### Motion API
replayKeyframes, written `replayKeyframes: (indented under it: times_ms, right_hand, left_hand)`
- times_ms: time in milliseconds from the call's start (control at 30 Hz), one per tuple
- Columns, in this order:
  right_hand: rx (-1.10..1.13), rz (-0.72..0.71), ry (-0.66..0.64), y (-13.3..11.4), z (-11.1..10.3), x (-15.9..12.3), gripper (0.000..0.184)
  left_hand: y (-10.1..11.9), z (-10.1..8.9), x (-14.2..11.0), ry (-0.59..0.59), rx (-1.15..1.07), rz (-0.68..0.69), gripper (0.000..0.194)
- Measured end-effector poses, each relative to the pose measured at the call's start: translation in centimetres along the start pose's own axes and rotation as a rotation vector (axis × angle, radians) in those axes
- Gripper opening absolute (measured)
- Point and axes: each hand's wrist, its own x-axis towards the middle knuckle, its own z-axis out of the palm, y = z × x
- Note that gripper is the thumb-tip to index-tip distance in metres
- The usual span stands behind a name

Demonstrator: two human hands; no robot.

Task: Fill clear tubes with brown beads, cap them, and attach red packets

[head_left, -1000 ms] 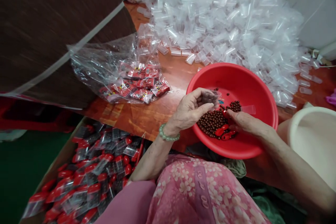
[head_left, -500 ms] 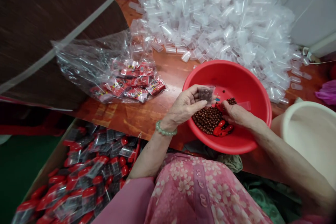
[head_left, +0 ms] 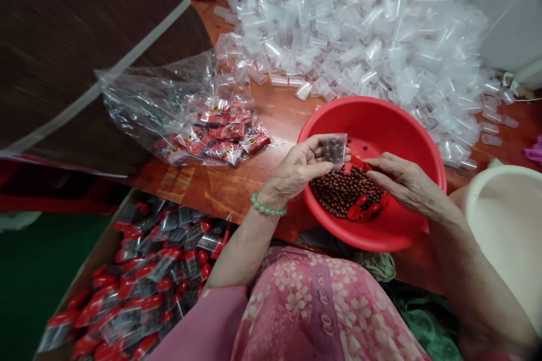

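Note:
Over the red basin (head_left: 427, 141), my left hand (head_left: 302, 162) grips a small clear plastic case (head_left: 335, 148) with brown balls inside. My right hand (head_left: 400, 180) pinches a red plastic cap (head_left: 359, 162) between thumb and fingers, close to the case's lower right side. Whether cap and case touch, I cannot tell. Beneath both hands lies a heap of small brown balls (head_left: 334, 197) in the basin. Several more red caps (head_left: 363, 210) rest on the balls near the basin's front wall.
A big pile of clear plastic cases (head_left: 351, 28) covers the back of the wooden table (head_left: 228, 192). Red packets (head_left: 224, 130) lie in a clear bag at left. A box below holds several filled, red-capped cases (head_left: 150, 287). At right stands a cream bucket (head_left: 470, 192).
My right hand has drawn back and opened its grip's angle slightly, with the red cap now at its fingertips. A clear piece beside that hand is out of sight. The view has shifted slightly.

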Motion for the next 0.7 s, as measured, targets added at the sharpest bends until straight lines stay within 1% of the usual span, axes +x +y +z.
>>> replayKeyframes:
  times_ms: [167, 267, 333, 433, 500, 567, 700]
  right_hand:
    - [-0.018, -0.084, -0.007, -0.7, 1.0, -0.2, 0.038]
    - [0.017, -0.106, -0.055, -1.1, 1.3, -0.2, 0.034]
    - [0.096, -0.123, -0.128, -1.2, 1.2, 0.1, 0.032]
    - [0.307, -0.119, -0.221, -1.1, 1.2, 0.9, 0.029]
    - [0.490, -0.040, -0.225, -1.0, 1.5, 1.5, 0.029]
    - [0.687, 0.081, -0.191, -1.0, 2.0, 2.0, 0.031]
    - [1.034, 0.300, -0.106, -0.9, 3.6, 2.3, 0.045]
  left_hand:
    - [-0.1, 0.1, 0.2, 0.048, 0.038, 0.009, 0.048]
    - [-0.2, 0.3, 0.3, 0.090, 0.068, 0.003, 0.047]
    - [-0.2, 0.3, 0.3, 0.096, 0.084, -0.003, 0.046]
    - [-0.3, 0.2, 0.3, 0.084, 0.093, 0.001, 0.045]
    - [-0.4, 0.1, 0.4, 0.081, 0.089, 0.006, 0.045]
    - [-0.4, 0.0, 0.5, 0.084, 0.084, 0.013, 0.045]
    - [-0.4, 0.2, 0.7, 0.122, 0.107, 0.022, 0.043]
